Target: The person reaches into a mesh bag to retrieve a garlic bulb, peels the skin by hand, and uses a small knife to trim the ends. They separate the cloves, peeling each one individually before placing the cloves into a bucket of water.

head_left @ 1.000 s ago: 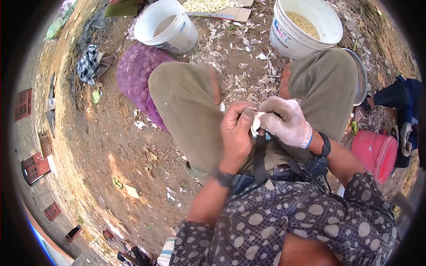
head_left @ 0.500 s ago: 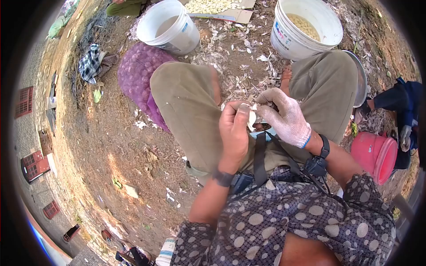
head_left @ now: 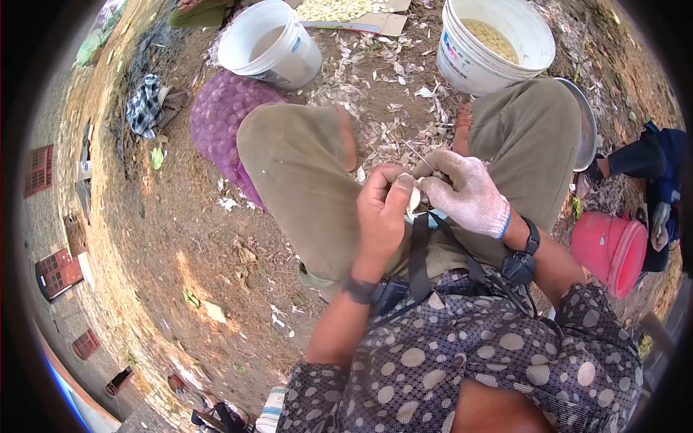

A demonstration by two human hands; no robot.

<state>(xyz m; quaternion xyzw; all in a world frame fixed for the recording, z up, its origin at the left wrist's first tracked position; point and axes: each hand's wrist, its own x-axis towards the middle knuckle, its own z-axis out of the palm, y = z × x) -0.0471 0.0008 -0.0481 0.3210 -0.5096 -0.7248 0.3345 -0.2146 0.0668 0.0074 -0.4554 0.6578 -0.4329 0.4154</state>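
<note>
Between my knees, my bare left hand [head_left: 382, 216] pinches a pale garlic clove [head_left: 413, 203] between thumb and fingers. My right hand [head_left: 471, 193], in a whitish knitted glove with a blue cuff edge, closes around a thin metal blade [head_left: 416, 154], whose slim end sticks out past the fingers. The fingertips of both hands meet at the clove. The handle of the blade is hidden in the glove. Below the hands, a light-blue rim [head_left: 433, 218] of something shows partly between my legs.
Beyond my knees stand a white bucket [head_left: 307, 61] and another white bucket [head_left: 462, 68] holding peeled cloves in liquid. A purple net sack of garlic [head_left: 224, 130] leans by my left leg. A pink bucket [head_left: 603, 249] and a person's leg [head_left: 639, 159] are at right. Peels litter the ground.
My gloved fingers have shifted slightly at the clove, and the thin blade now shows more clearly, pointing up and away. My left hand keeps its grip.
</note>
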